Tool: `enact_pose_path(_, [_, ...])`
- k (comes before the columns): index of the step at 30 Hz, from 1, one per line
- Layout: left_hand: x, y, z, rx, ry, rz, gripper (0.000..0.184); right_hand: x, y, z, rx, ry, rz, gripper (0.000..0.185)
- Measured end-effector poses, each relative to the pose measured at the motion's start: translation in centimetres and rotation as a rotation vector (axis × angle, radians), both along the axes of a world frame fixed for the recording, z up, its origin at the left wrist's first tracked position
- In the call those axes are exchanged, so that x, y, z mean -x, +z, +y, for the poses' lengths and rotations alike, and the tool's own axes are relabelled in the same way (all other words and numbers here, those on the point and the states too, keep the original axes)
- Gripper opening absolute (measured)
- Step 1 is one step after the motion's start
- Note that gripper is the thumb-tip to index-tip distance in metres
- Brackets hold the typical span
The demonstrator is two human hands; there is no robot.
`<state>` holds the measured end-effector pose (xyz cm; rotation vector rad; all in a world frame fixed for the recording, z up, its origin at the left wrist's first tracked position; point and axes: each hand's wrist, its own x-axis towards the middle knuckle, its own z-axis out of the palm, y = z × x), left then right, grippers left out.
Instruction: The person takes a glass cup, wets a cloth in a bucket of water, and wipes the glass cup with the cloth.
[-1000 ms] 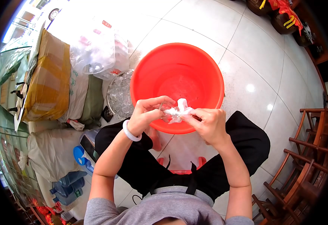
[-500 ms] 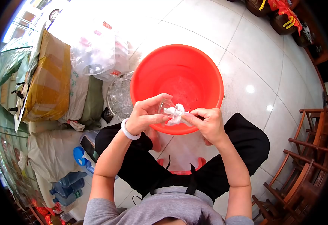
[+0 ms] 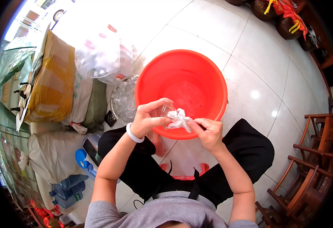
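Observation:
My left hand (image 3: 146,121) grips a small clear glass (image 3: 164,110) between thumb and fingers, its mouth turned toward my right hand. A crumpled white tissue or thin cloth (image 3: 179,119) sits at the glass's mouth, partly inside it. The thumb and fingers of my right hand (image 3: 209,133) pinch the near end of that white wad. Both hands are over the near rim of a large red plastic tub (image 3: 181,62). Left of the tub, a round basin (image 3: 112,104) is piled with clear glassware (image 3: 124,98).
Plastic bags (image 3: 101,57) and a taped carton (image 3: 52,79) stand at left. Below them lie a white sack (image 3: 54,155) and blue water bottles (image 3: 69,190). Wooden chairs (image 3: 307,163) line the right side, and dark jars with red cloth (image 3: 288,26) are at upper right.
My right hand has shifted slightly left and down, and the white wad looks more bunched at the glass's mouth. My left hand keeps its grip. The whole view has shifted a little.

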<state>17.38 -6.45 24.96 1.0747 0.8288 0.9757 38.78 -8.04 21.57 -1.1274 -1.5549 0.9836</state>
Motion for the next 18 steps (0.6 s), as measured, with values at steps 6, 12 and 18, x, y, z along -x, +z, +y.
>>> enact_pose_path(6, [-0.2,0.7,0.1,0.077,0.008,-0.013,0.046,-0.4,-0.3,0.0,0.076,0.074,0.005,0.013])
enact_pose_path(12, [-0.1,0.6,0.0,-0.028,-0.040,0.035,0.048,0.8,-0.6,-0.7,0.337,0.105,0.312,0.011])
enact_pose_path(18, [0.4,0.4,0.2,-0.154,-0.062,0.144,0.046,2.2,-1.1,-0.9,0.680,0.178,0.594,0.020])
